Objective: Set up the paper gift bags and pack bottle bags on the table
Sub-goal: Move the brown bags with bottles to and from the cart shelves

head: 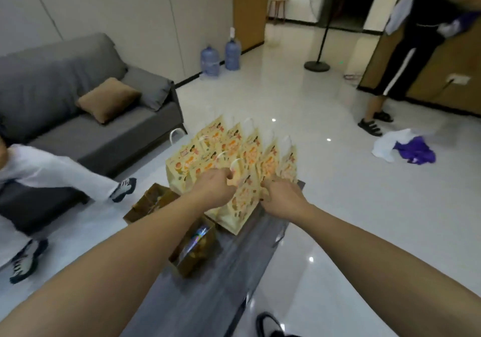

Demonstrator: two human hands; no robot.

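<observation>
Several cream paper gift bags [223,149] with orange cartoon prints and white handles stand upright in rows at the far end of the grey table [208,284]. My left hand [214,187] and my right hand [282,197] grip the top edges of the nearest gift bag [240,206] from either side. Two brown bottle bags stand near the table's left edge: one [194,248] has a shiny clear window, the other [148,204] is partly hidden by my left forearm.
A grey sofa [78,107] with a brown cushion stands at the left, where a seated person's legs [65,178] stretch toward the table. Another person [406,50] stands at the right. White and purple cloth [406,149] lies on the glossy floor. Water jugs [221,55] and a fan stand [318,50] are farther back.
</observation>
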